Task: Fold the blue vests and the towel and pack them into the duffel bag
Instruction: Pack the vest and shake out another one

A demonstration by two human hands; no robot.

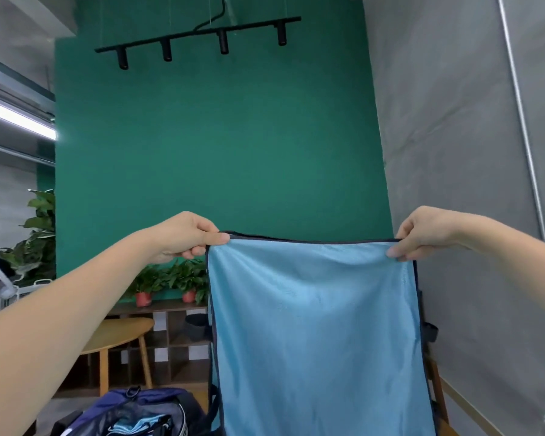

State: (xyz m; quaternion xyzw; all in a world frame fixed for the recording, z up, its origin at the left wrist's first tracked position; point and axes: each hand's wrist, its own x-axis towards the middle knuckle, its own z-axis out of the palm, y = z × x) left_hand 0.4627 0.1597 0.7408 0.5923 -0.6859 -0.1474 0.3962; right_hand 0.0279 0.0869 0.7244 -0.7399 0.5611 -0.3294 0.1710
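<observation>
Left hand (186, 236) pinches the top left corner of a blue vest (315, 335), right hand (422, 234) pinches the top right corner — top edge stretched flat between them, cloth hanging straight down. Duffel bag (132, 413) sits below left, open, blue fabric inside.

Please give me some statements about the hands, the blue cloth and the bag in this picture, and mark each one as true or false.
1. Both hands hold the blue vest by its top edge. True.
2. The left hand is open and empty. False: it pinches a top corner.
3. The vest lies folded on a table. False: it hangs spread in the air.
4. The duffel bag is at the lower left, below the vest's top edge. True.
5. The right hand pinches the other corner. True.
</observation>
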